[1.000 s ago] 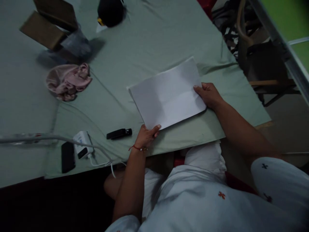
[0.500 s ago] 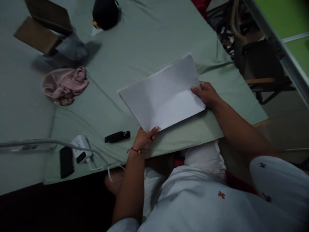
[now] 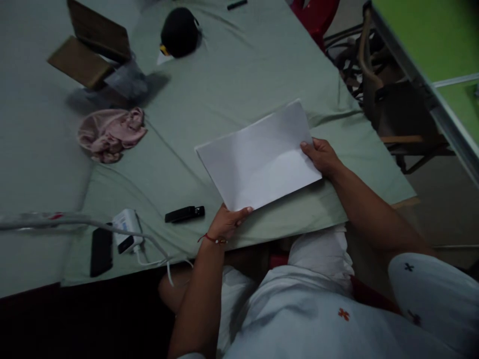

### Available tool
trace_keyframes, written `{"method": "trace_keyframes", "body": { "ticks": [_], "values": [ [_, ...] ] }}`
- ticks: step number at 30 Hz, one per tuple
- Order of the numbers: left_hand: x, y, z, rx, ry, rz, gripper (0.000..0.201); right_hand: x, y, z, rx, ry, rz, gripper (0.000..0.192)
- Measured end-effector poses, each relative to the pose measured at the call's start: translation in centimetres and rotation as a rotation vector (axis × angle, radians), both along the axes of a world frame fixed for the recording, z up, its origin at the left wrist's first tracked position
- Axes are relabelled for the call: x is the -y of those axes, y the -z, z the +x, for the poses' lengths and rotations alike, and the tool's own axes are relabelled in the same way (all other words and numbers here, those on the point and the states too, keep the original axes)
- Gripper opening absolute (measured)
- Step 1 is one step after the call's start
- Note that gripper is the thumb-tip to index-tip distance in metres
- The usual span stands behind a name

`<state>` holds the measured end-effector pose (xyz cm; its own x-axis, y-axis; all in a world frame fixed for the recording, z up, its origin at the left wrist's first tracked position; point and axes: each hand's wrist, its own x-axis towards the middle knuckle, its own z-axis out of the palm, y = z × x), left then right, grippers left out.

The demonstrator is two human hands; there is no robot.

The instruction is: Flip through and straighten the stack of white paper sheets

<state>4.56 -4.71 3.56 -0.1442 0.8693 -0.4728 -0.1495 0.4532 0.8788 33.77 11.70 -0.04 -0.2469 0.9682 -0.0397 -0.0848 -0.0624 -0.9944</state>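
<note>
A stack of white paper (image 3: 265, 157) is held tilted above the near edge of the cloth-covered table. My left hand (image 3: 229, 221) grips its lower left corner, thumb on top and the other fingers mostly hidden beneath. At the right end my right hand (image 3: 322, 155) is closed on the short edge, its thumb lying on the top sheet. The paper's upper face looks blank. On the cloth, just left of my left hand, rests a black stapler (image 3: 184, 214).
Further left lie a black phone (image 3: 101, 252) and a white power bank (image 3: 127, 227) with a cable. A crumpled pink cloth (image 3: 112, 134), an open cardboard box (image 3: 80, 62) and a black cap (image 3: 180, 32) sit farther back. A green-topped table (image 3: 422, 40) stands at the right.
Both hands keep their hold on the paper stack. The whole view has shifted slightly, so the table things appear a little lower and more to the right.
</note>
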Motion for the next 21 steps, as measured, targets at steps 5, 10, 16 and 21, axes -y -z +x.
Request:
{"method": "trace_keyframes", "body": {
  "ticks": [5,10,16,21],
  "values": [
    [0.7,-0.5,0.3,0.045,-0.113,-0.065,0.067,0.6,-0.5,-0.3,0.009,-0.031,-0.031,0.062],
    [1.6,-0.5,0.2,0.041,-0.17,-0.046,0.067,0.8,-1.0,-0.6,-0.002,-0.04,-0.089,0.056],
    [2.5,-0.4,-0.6,0.035,-0.217,-0.037,0.069,1.0,-1.2,0.4,0.045,-0.32,-0.241,0.05],
    [2.6,-0.1,-0.7,0.051,-0.171,-0.07,0.068,1.1,-1.1,0.6,0.209,-0.387,-0.187,0.045]
  ]
}}
